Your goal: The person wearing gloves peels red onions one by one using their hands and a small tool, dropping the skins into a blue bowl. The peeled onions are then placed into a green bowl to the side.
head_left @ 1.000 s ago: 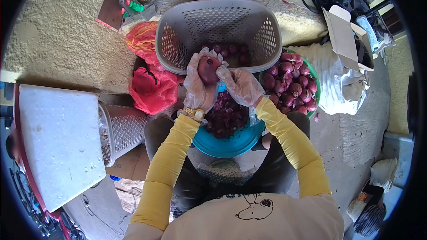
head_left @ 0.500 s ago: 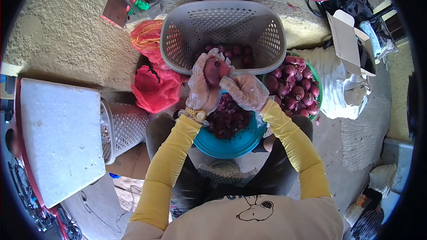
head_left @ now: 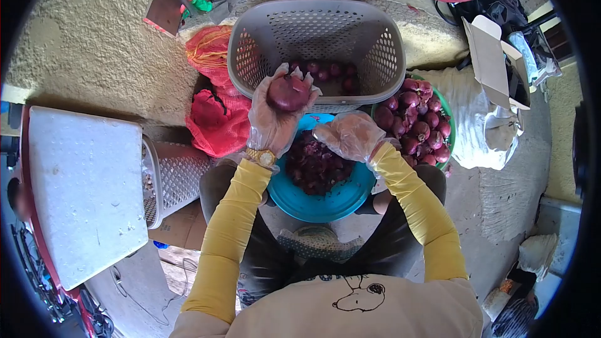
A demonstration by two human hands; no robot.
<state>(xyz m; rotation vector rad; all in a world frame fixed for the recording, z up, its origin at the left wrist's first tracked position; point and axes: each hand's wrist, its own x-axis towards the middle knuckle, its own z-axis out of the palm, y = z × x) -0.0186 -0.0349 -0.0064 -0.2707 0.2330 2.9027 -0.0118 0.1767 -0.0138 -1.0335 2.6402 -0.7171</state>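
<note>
**Red onion cupped in gloved left hand, above the grey basket's near rim**

Round, glossy, dark red onion (head_left: 288, 92), held up in the left hand (head_left: 273, 119), fingers curled around its underside and back, closed on it. Lower half of the onion hidden by the thin, crinkled clear plastic glove. Gold-coloured wristwatch (head_left: 261, 157) at the glove's cuff, dial too small to read. Right hand (head_left: 349, 136), also gloved, just beside and below, over the teal bowl (head_left: 319, 200); fingers loosely bent, apart from the onion, nothing visibly pinched between them, though the glove's folds blur the fingertips.

Smooth round teal bowl on the lap, heaped with dark purple papery skins (head_left: 319, 166). Grey perforated plastic basket (head_left: 317, 37) just beyond, rectangular with rounded corners, a few peeled onions on its floor, partly hidden behind the near wall. Green-rimmed bowl (head_left: 421, 122) to the right, piled with more red onions, its left edge cut off by the basket. Red mesh sacks (head_left: 210, 112) to the left, crumpled. White pitted foam slab (head_left: 84, 194) far left. No legible writing anywhere; only a line-drawn figure on the cream shirt (head_left: 358, 294).
</note>
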